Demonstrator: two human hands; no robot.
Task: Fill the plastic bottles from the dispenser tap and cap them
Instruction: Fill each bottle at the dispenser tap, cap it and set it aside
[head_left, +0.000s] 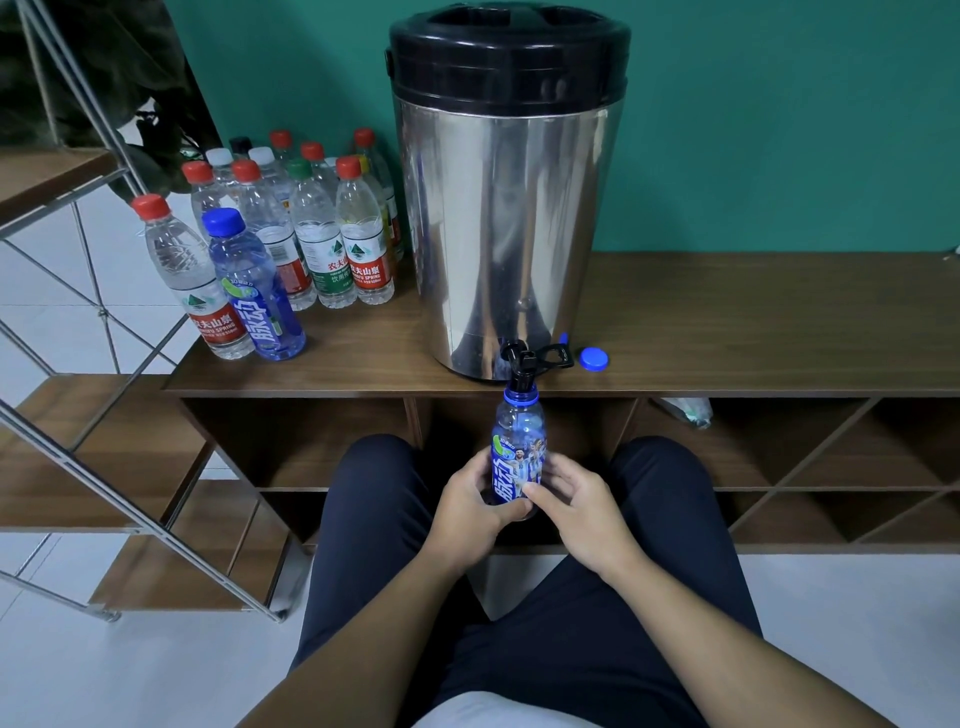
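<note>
Dark wood-grain tabletop (727, 317) running across the view, open shelf compartments beneath. At its centre, near the front edge, a steel dispenser (506, 208) with black lid, tap (522, 358) overhanging the edge at 6 o'clock. Just beside the tap at 3 o'clock, a loose blue cap (594, 359) lying flat. At 9 o'clock of the dispenser, a cluster of capped bottles (311, 228) standing upright, a blue-labelled bottle (254, 291) foremost.

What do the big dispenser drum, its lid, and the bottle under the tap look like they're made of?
Dispenser drum: polished metal, probably stainless steel, with mirror-like reflections. Lid: black, likely plastic, with a dull sheen. Bottle: clear blue-tinted plastic, see-through above its printed label.
</note>
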